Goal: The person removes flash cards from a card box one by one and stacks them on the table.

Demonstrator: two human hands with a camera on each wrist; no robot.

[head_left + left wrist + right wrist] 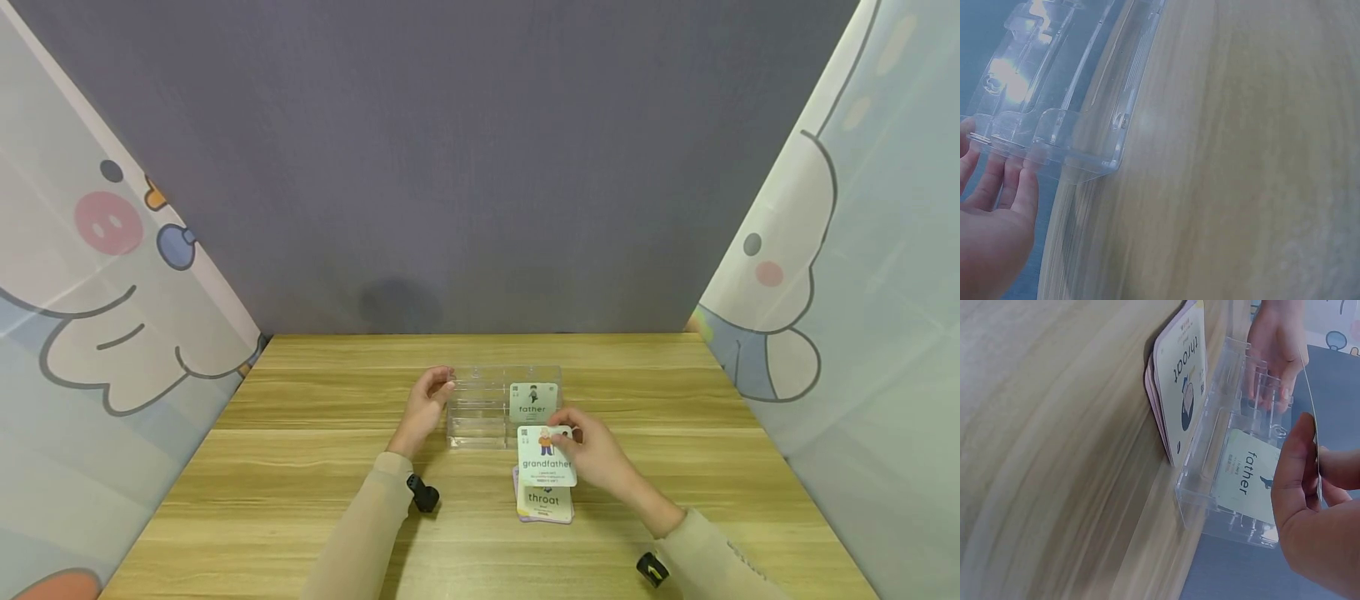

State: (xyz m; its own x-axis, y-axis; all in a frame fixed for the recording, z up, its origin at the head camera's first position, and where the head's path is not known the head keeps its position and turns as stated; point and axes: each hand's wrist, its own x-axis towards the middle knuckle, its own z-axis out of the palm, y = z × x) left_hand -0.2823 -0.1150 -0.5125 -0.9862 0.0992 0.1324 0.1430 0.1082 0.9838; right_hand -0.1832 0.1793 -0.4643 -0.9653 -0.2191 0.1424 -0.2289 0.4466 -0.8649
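Observation:
A clear plastic tiered card rack stands on the table, with a "father" flash card leaning in its upper right part. My left hand grips the rack's left end; its fingers lie along the side wall. Between thumb and fingers, my right hand pinches a "grandfather" flash card by its upper right edge. This card is held up in front of the rack and seen edge-on in the right wrist view. Below it lies a stack of cards with a "throat" card on top, partly covered in the head view.
The wooden table reaches back to a grey panel. Cartoon-printed curtains hang along both sides. Black wrist cameras sit on both forearms, near the sleeve cuffs.

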